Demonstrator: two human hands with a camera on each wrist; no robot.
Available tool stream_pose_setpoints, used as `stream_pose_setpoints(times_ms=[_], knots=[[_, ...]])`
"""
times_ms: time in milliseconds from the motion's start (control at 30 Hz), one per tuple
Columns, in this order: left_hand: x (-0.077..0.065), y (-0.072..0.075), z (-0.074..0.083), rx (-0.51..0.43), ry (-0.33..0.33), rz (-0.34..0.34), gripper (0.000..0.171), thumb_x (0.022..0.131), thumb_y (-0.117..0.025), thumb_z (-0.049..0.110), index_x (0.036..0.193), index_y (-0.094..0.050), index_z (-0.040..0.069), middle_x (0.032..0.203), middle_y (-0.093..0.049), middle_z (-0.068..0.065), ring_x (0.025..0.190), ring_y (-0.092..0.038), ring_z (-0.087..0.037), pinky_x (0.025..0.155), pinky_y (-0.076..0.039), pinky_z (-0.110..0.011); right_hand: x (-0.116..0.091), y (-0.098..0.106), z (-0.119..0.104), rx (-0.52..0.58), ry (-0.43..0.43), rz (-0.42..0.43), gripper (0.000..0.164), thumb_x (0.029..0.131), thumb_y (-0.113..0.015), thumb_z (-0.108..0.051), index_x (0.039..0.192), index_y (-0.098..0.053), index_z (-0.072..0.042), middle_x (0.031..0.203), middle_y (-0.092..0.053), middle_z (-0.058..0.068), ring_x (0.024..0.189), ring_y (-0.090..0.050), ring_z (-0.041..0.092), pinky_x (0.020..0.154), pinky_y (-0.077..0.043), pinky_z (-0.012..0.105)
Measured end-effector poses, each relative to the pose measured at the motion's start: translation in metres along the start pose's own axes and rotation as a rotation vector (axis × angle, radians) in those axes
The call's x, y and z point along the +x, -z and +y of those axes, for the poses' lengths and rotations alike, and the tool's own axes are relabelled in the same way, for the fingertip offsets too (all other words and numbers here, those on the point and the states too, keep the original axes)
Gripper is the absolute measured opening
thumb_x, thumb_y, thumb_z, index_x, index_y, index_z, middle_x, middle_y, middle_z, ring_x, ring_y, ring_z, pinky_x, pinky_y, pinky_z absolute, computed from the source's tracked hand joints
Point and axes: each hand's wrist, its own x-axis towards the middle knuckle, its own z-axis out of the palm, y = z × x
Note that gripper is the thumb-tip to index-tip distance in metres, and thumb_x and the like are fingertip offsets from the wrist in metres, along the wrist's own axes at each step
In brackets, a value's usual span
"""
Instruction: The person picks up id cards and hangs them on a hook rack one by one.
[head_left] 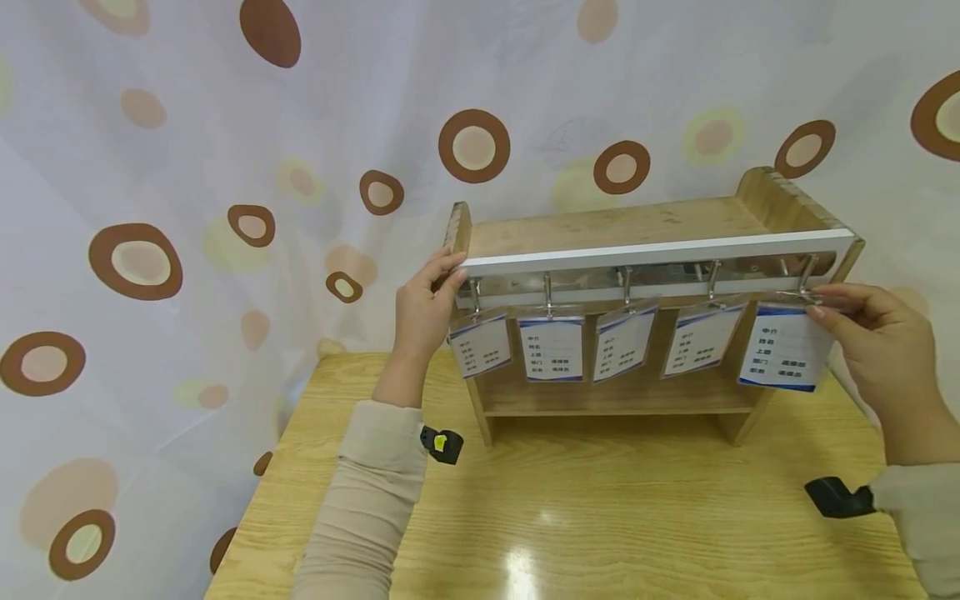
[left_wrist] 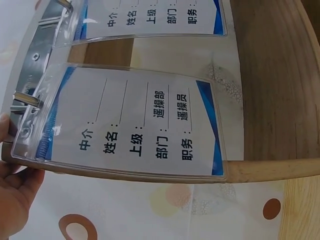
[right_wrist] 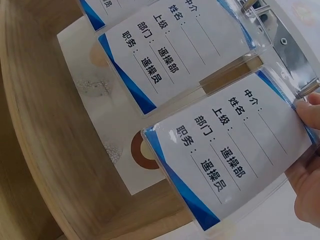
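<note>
A small wooden shelf carries a metal hook rail along its front, with several clear-sleeved name badges hanging from the hooks. My left hand grips the shelf's left front corner, just beside the leftmost badge. At the other end, my right hand pinches the top right corner of the rightmost badge, close under its hook. That badge is white with blue corners and printed black lines. Between the hands hang the middle badge and its neighbours, some turned at an angle.
The shelf stands on a light wooden table, near a patterned curtain with brown circles. Wooden side panels rise at both ends of the shelf top. Black wrist cameras stick out below the cuffs.
</note>
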Motion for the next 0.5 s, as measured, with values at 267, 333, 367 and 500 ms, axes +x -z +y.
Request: stream_pose_setpoints(times_ms=[267,333,367,500], knots=[[0.005,0.001,0.001,0.063,-0.041,-0.051,0.028,0.085,-0.054,0.018,0.111,-0.057,0.009,0.127,-0.044,-0.004,0.11,-0.045,-0.015,0.088,-0.038,-0.025,-0.026,-0.027,-0.103,-0.146,-0.058,0.059,0.03,0.079,-0.056,0.001,0.109,-0.059,-0.004,0.088,-0.053,-0.009,0.08,-0.048,0.001,0.068,-0.037,0.005],[0.004,0.002,0.003,0.108,-0.056,-0.082,0.031,0.086,-0.054,0.019,0.115,-0.054,0.009,0.129,-0.041,-0.005,0.116,-0.039,-0.016,0.092,-0.034,-0.029,-0.031,-0.031,-0.117,-0.185,-0.094,0.098,0.031,0.08,-0.056,0.0,0.111,-0.058,-0.007,0.086,-0.051,-0.012,0.08,-0.047,-0.001,0.069,-0.036,0.004],[0.003,0.003,0.003,0.126,-0.065,-0.093,0.033,0.086,-0.054,0.02,0.117,-0.052,0.009,0.13,-0.04,-0.005,0.118,-0.036,-0.017,0.094,-0.031,-0.031,-0.033,-0.032,-0.12,-0.192,-0.108,0.12,0.031,0.08,-0.056,-0.001,0.111,-0.058,-0.008,0.087,-0.052,-0.013,0.081,-0.047,-0.001,0.068,-0.035,0.005],[-0.009,0.004,0.002,0.195,-0.077,-0.082,0.042,0.087,-0.052,0.023,0.125,-0.044,0.009,0.135,-0.032,-0.01,0.124,-0.025,-0.021,0.099,-0.021,-0.041,-0.04,-0.034,-0.123,-0.232,-0.139,0.194,0.031,0.082,-0.056,-0.004,0.112,-0.056,-0.01,0.09,-0.051,-0.015,0.085,-0.047,-0.003,0.073,-0.034,0.009]])
